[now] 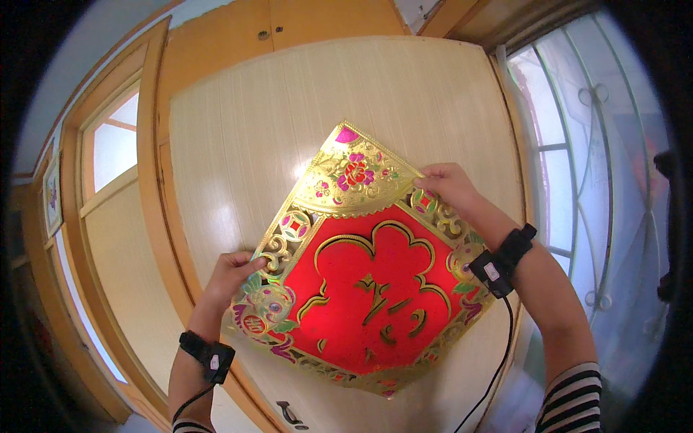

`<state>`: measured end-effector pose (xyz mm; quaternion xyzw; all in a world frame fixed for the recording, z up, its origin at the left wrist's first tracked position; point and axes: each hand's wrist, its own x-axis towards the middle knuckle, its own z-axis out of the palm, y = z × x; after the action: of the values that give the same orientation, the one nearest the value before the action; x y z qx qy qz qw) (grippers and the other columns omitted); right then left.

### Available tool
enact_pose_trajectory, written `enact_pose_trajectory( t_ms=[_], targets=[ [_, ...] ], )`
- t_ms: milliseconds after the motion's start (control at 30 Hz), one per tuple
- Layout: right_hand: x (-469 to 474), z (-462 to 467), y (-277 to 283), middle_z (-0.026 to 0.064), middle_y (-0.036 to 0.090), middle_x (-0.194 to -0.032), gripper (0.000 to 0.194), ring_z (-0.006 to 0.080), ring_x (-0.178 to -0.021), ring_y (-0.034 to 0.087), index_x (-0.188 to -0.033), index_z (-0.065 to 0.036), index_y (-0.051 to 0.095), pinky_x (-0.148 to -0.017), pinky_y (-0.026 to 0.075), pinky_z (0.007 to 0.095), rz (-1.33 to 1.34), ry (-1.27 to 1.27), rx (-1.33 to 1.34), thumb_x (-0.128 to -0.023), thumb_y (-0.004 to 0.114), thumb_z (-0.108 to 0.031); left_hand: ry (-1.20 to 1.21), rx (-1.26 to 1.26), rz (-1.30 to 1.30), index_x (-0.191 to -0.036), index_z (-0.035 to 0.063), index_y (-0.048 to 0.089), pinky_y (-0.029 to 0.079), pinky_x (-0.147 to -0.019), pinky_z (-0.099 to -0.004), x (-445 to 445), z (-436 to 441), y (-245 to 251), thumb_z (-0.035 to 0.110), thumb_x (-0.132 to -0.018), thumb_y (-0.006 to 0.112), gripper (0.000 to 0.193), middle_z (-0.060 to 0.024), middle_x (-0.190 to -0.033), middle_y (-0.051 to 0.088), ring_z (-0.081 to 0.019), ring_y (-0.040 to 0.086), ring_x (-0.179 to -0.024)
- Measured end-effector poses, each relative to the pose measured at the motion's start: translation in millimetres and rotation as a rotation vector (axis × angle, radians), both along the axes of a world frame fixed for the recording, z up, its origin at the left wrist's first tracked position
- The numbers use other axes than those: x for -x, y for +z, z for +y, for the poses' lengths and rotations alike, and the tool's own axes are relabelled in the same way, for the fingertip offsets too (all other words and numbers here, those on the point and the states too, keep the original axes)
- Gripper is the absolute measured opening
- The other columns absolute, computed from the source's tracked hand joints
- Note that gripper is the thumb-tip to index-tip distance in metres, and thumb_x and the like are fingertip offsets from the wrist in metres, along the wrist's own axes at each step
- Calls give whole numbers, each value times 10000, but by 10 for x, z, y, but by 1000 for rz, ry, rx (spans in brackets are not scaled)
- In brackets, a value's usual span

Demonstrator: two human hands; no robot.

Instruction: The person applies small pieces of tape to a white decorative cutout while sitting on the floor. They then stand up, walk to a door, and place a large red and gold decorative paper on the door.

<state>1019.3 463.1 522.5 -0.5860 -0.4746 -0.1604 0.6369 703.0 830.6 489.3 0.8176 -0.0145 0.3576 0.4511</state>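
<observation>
A diamond-shaped red and gold paper decoration [373, 292] spreads out before me, one corner pointing up. Its foil border carries flowers, coins and fish, and a raised gold-edged character fills the red middle. My left hand [233, 273] pinches its left edge between thumb and fingers. Higher up, my right hand [446, 181] grips the upper right edge. Behind the decoration stands a pale wood-grain panel [233, 146]; whether the two touch I cannot tell. A black wrist device [211, 360] with a cable is strapped to my left wrist, and another [501, 265] to my right.
A dark handle [291, 415] sits low on the panel. Orange wooden cupboard doors [227, 46] lie above it. On the left are a wooden door frame [146, 216] and a framed picture [52, 195]; to the right, a window with metal bars [557, 146] and a sheer curtain [622, 260].
</observation>
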Motion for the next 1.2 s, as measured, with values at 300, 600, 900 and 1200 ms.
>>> enact_pose_trajectory(
  t_ms=[300,600,900,1200],
  targets=[
    [108,-131,108,5,707,-826,140,92,-717,597,-952,12,766,-675,478,254,-11,-55,21,-876,776,-105,102,-166,-114,-914,-21,787,483,-650,-259,-22,-66,-43,160,-923,773,182,16,-771,699,-53,577,-714],
    [53,-35,92,76,744,-872,136,130,-726,678,-949,53,757,-669,543,272,129,180,-97,-861,773,-50,83,-57,-152,-818,-3,761,478,-580,-250,-160,19,-39,189,-937,764,226,10,-743,691,-59,582,-644],
    [-193,7,133,43,709,-727,169,109,-608,618,-884,30,773,-560,481,273,76,-167,-99,-801,844,-99,229,-49,-231,-838,-26,772,475,-570,-272,-301,-43,-45,161,-851,844,201,-11,-705,694,-75,581,-626],
    [-125,-67,192,29,711,-781,128,121,-655,637,-864,0,752,-609,515,277,131,-148,-92,-794,842,-58,318,-164,-131,-812,-14,773,468,-607,-280,-275,28,88,179,-859,828,206,14,-706,660,-61,552,-660]
  ],
)
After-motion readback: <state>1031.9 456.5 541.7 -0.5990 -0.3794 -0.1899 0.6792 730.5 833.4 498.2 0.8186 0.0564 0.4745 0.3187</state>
